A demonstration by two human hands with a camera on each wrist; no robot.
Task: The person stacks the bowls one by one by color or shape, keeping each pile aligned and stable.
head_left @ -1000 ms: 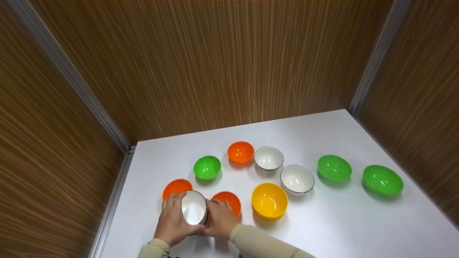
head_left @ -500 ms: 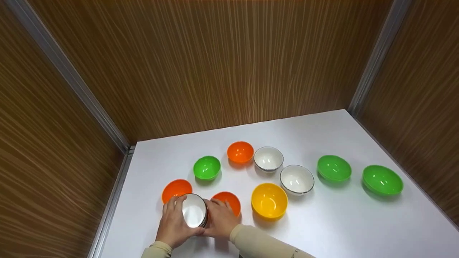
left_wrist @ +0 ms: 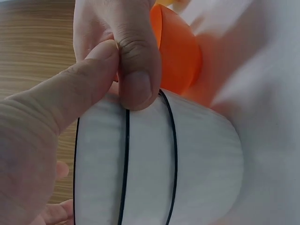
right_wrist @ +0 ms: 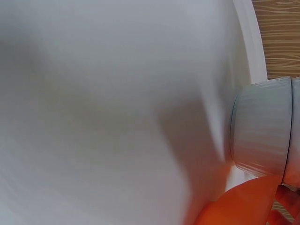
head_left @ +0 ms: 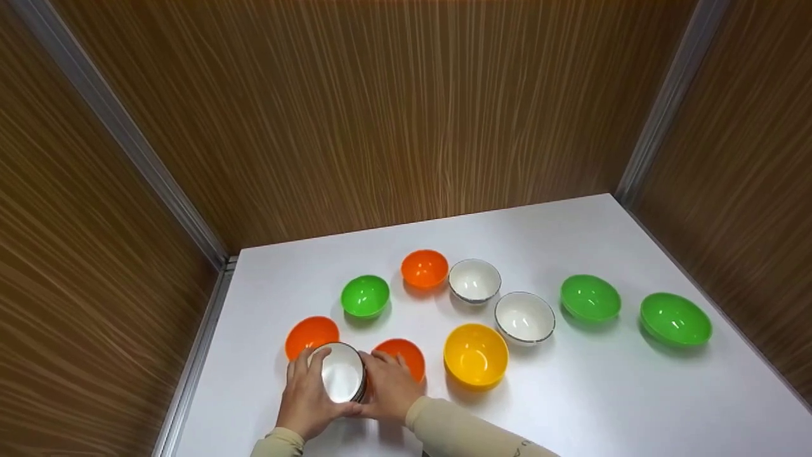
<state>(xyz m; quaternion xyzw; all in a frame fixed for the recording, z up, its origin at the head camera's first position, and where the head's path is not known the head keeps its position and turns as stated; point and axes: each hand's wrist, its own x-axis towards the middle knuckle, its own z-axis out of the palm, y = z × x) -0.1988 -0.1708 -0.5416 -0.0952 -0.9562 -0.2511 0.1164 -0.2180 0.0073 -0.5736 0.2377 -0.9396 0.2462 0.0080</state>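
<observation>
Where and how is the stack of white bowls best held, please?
I'd cup the stack of white bowls under the dark rim of the lowest bowl, a palm on each side, from the near edge. That bowl tapers below its rim, with others nested in it, so lifting there should carry all. The left orange bowl and right orange bowl sit close, leaving the near side freer.

At seven o'clock in the head view, the stacked white bowls (head_left: 342,374) are looking like smooth glazed ceramic. The yellow bowl (head_left: 476,357) at five and two green bowls (head_left: 590,298) at four are gleaming like glossy plastic. At twelve, the back wall (head_left: 406,114) is showing wood grain; at ten, a grey strip (head_left: 125,127) is looking metallic. The beige sleeve (head_left: 469,433) at five is looking like matt cloth.
</observation>
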